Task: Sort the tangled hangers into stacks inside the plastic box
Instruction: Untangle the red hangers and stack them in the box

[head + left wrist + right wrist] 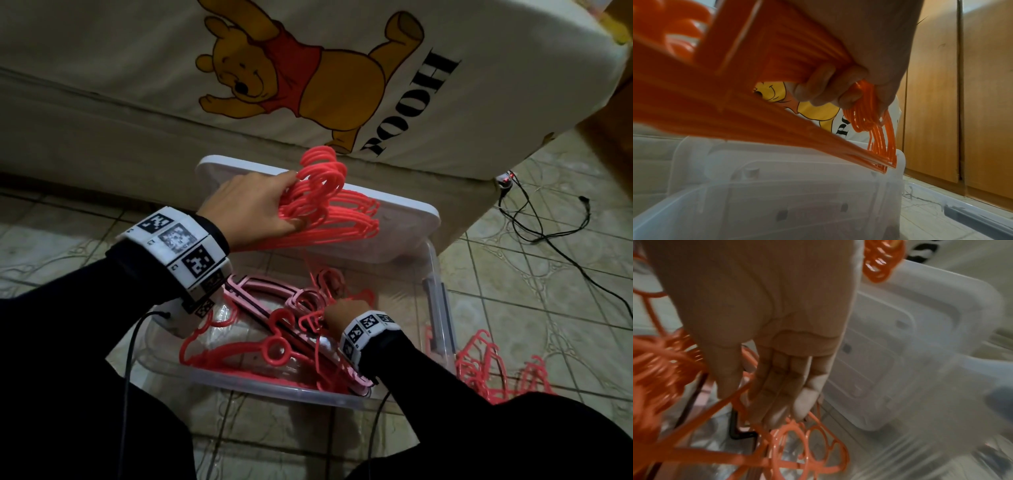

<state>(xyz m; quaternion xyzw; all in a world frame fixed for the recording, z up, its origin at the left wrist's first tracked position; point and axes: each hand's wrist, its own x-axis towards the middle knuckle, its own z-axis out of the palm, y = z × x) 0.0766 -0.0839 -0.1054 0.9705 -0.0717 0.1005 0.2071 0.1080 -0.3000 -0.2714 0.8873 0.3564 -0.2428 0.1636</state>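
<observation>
Gripping red hanger bundle (329,205), left hand (250,209); right hand (777,353) fingers straight, touching hangers in box (435,274).

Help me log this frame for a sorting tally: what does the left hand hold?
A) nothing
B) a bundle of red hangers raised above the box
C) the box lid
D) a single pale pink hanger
B: the left hand grips a bundle of red hangers raised in front of the propped lid, while the right hand reaches into the tangle in the clear plastic box.
</observation>
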